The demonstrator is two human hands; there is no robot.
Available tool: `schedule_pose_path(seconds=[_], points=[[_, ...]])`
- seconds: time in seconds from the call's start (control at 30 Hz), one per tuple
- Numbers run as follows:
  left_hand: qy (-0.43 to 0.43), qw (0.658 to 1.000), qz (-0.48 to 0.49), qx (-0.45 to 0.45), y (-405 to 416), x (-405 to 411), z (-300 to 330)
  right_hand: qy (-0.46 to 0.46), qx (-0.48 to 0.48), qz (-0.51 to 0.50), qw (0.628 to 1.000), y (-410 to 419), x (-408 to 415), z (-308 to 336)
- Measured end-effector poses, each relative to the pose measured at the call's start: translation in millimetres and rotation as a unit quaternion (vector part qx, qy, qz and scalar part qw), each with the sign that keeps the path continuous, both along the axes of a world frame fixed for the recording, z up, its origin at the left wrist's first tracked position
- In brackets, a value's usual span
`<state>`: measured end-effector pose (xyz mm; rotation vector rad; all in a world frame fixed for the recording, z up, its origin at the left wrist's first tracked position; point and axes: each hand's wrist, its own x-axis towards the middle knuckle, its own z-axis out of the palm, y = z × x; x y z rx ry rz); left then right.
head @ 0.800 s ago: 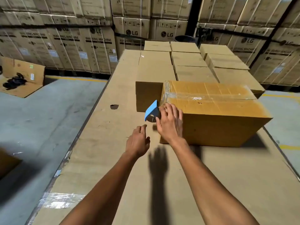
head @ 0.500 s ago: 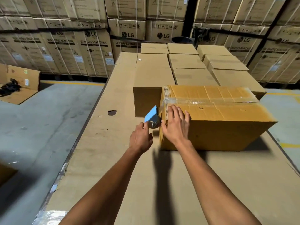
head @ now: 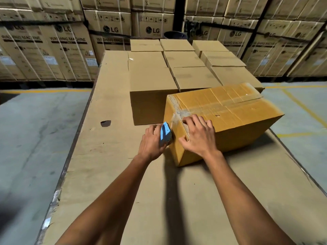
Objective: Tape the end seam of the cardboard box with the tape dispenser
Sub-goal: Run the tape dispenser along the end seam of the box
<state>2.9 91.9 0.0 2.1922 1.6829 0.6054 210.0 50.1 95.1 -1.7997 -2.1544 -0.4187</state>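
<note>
**Tape going down the box end, dispenser in the left hand**

Hands first: the left hand (head: 152, 144) is wrapped around the blue tape dispenser (head: 165, 134), fingers curled over its far side, holding it against the near-left end face of the yellow cardboard box (head: 230, 117). A strip of clear tape (head: 178, 114) runs from the dispenser up over the box's top-left edge and joins the taped seam along the top. The right hand (head: 199, 137) lies flat with fingers spread over that same corner, thumb on the end face and the rest on top, pressing down right next to the tape.

Box sits on the cardboard-covered worktop (head: 109, 167), roughly mid-way along and closer to the right edge, turned at an angle. A plain brown box (head: 150, 103) stands just behind it on the left; can't tell if they touch. More flat brown boxes (head: 185, 61) fill the far end of the worktop. There's a small dark hole (head: 105, 123) in the covering near the left edge. Big LG cartons (head: 58, 50) are stacked on the floor beyond.
</note>
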Motion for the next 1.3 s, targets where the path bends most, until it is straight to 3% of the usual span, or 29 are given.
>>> schedule_pose_path(seconds=[0.23,0.5,0.87,1.3], points=[[-0.05,0.998,-0.02,-0.017,14,7,-3,0.044,-0.039,-0.096,0.994,33,-27,20],[-0.088,0.994,-0.07,-0.003,24,0,-15,0.007,-0.082,-0.152,0.985,61,-43,13],[-0.086,0.991,-0.1,0.013,26,0,-33,0.156,-0.163,-0.138,0.964,85,-27,5],[0.034,0.99,-0.126,0.057,39,-19,-24,0.149,-0.209,-0.173,0.951,91,-30,3]])
